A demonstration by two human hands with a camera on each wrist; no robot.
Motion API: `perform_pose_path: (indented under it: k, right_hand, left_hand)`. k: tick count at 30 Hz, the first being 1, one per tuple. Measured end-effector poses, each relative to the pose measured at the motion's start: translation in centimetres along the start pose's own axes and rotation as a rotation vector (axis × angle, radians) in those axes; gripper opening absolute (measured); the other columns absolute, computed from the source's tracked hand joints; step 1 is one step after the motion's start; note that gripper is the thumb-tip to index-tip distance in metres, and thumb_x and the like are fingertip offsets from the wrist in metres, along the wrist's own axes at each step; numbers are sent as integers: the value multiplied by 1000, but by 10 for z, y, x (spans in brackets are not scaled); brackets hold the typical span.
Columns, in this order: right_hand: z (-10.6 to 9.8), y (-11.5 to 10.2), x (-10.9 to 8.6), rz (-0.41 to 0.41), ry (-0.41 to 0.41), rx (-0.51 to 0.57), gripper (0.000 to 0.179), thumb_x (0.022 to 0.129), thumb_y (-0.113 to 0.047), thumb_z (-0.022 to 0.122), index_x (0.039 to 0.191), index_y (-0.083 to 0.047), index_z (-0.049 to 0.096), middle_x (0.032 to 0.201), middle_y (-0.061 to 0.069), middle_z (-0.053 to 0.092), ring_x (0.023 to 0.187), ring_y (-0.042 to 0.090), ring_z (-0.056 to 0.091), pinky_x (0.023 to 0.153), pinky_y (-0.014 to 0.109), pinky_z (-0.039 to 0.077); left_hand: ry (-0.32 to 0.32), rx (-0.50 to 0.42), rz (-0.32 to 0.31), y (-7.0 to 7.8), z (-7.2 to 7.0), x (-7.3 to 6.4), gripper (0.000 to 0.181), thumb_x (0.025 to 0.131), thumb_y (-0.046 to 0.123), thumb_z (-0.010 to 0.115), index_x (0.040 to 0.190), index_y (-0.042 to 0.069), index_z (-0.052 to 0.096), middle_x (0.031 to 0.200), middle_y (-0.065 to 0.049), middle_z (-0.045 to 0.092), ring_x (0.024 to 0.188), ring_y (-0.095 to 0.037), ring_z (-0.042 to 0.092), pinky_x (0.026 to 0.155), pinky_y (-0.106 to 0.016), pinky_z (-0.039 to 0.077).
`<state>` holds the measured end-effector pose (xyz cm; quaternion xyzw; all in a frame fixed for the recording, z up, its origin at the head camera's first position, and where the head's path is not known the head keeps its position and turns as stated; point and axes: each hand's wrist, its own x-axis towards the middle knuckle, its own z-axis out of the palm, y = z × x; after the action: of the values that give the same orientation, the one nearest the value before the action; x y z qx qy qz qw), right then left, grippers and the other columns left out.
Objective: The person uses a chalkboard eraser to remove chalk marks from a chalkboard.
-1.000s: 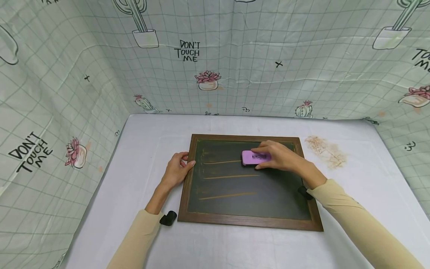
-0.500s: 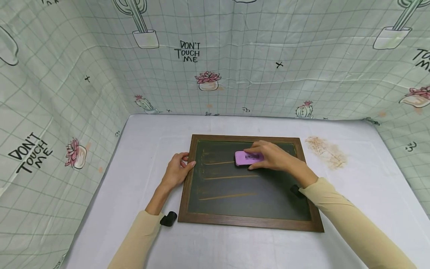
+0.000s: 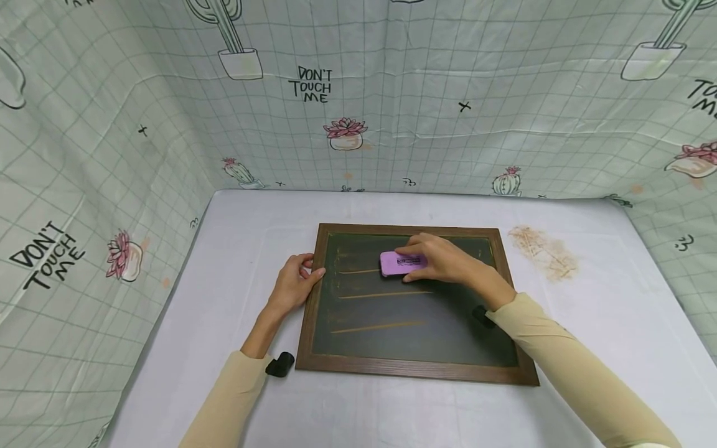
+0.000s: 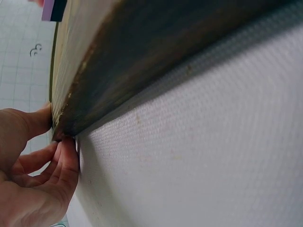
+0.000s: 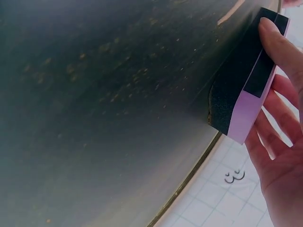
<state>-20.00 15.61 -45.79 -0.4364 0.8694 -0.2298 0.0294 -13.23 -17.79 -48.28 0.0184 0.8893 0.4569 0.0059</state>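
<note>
A chalkboard [image 3: 392, 345] in a brown wooden frame lies on the white-covered table. Across its left half run three yellowish chalk lines, the top one partly covered by a purple eraser [image 3: 399, 264]. My right hand [image 3: 445, 260] grips this eraser by its long sides, thumb on the near side. In the right wrist view the eraser [image 5: 242, 116] shows a dark felt underside against the board, with chalk specks around it. At the board's left edge my left hand [image 3: 292, 283] pinches the frame, the thumb [image 4: 38, 122] on top and fingers below at the table.
A brownish chalk-dust smear [image 3: 543, 252] marks the white tablecloth [image 3: 414, 414] right of the board. A patterned grid curtain [image 3: 392, 93] encloses the back and sides of the table. A small black device [image 3: 280, 364] sits at the left wrist.
My right hand has slid the eraser leftward along the top chalk line, and less of that line shows. The left hand keeps its place on the frame.
</note>
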Motion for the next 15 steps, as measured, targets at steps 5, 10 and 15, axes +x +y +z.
perform_pose_path:
  k: [5,10,15]
  right_hand:
    - [2,-3,4,-7,-4,-2,59,81,-28,90,128,2,70,107,9,66,90,20,55,78,41,49]
    - [4,-8,9,6,-19,9,60,82,-29,89,130,1,69,109,9,66,92,20,54,80,40,48]
    - [7,-13,14,3,-25,9,60,82,-29,89,130,0,70,108,8,66,92,21,53,80,40,47]
  left_hand:
    - [3,-3,0,0,0,0,47,98,7,70,134,-17,54,110,-25,57,89,-31,55,76,-34,43]
    - [-2,-4,-6,-1,0,0,47,98,8,71,135,-16,54,110,-24,57,90,-31,54,75,-33,42]
    - [-8,-6,-2,-2,-1,1,48,98,8,71,136,-15,54,111,-24,57,90,-31,55,76,-34,43]
